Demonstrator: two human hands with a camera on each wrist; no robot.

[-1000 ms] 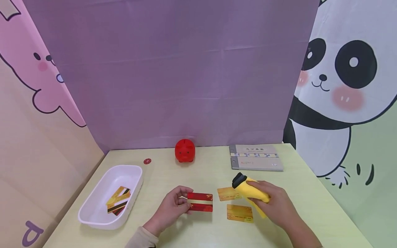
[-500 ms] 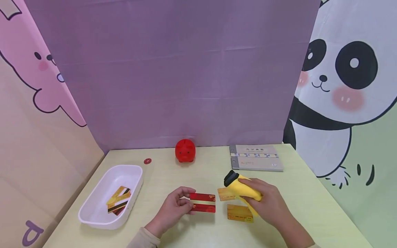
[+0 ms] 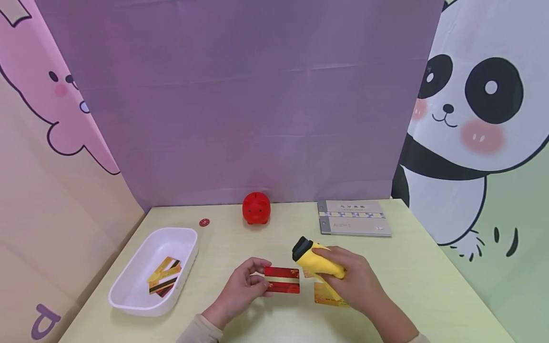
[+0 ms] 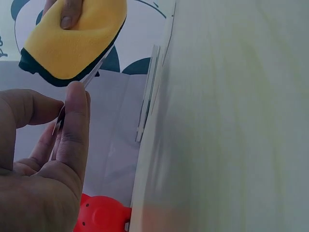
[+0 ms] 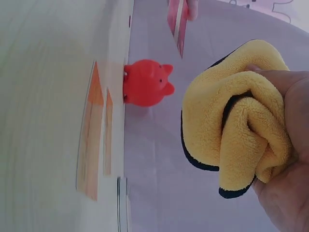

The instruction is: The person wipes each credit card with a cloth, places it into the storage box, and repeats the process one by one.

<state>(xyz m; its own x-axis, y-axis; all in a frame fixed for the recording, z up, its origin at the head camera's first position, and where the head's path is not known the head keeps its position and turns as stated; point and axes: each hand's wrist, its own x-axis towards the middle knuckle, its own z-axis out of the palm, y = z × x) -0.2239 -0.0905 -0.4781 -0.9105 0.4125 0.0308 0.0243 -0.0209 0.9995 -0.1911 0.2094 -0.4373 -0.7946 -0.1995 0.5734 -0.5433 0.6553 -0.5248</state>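
My left hand point(image 3: 242, 289) pinches a red card point(image 3: 283, 280) with a pale stripe by its left edge, thumb against fingers, above the table. In my right hand point(image 3: 353, 281) is a folded yellow cloth point(image 3: 319, 262) with black edging, gripped in a bunch. The cloth's dark-edged end hangs just up and right of the red card in the head view. Under the right hand and cloth lie two gold cards, the nearer gold card point(image 3: 324, 294) and the farther gold card point(image 3: 308, 273), both partly hidden. The right wrist view shows the cloth point(image 5: 231, 116) bunched in folds.
At the left stands a white plastic tub point(image 3: 124, 286) with several gold and red cards inside. A red piggy bank point(image 3: 256, 208) sits at the back, a small red disc point(image 3: 204, 222) to its left. A grey notebook point(image 3: 355, 218) lies at the back right of the table point(image 3: 274, 324).
My right hand has moved left with the yellow cloth, closer to the red card and over the gold cards. The left hand and red card have shifted slightly right.
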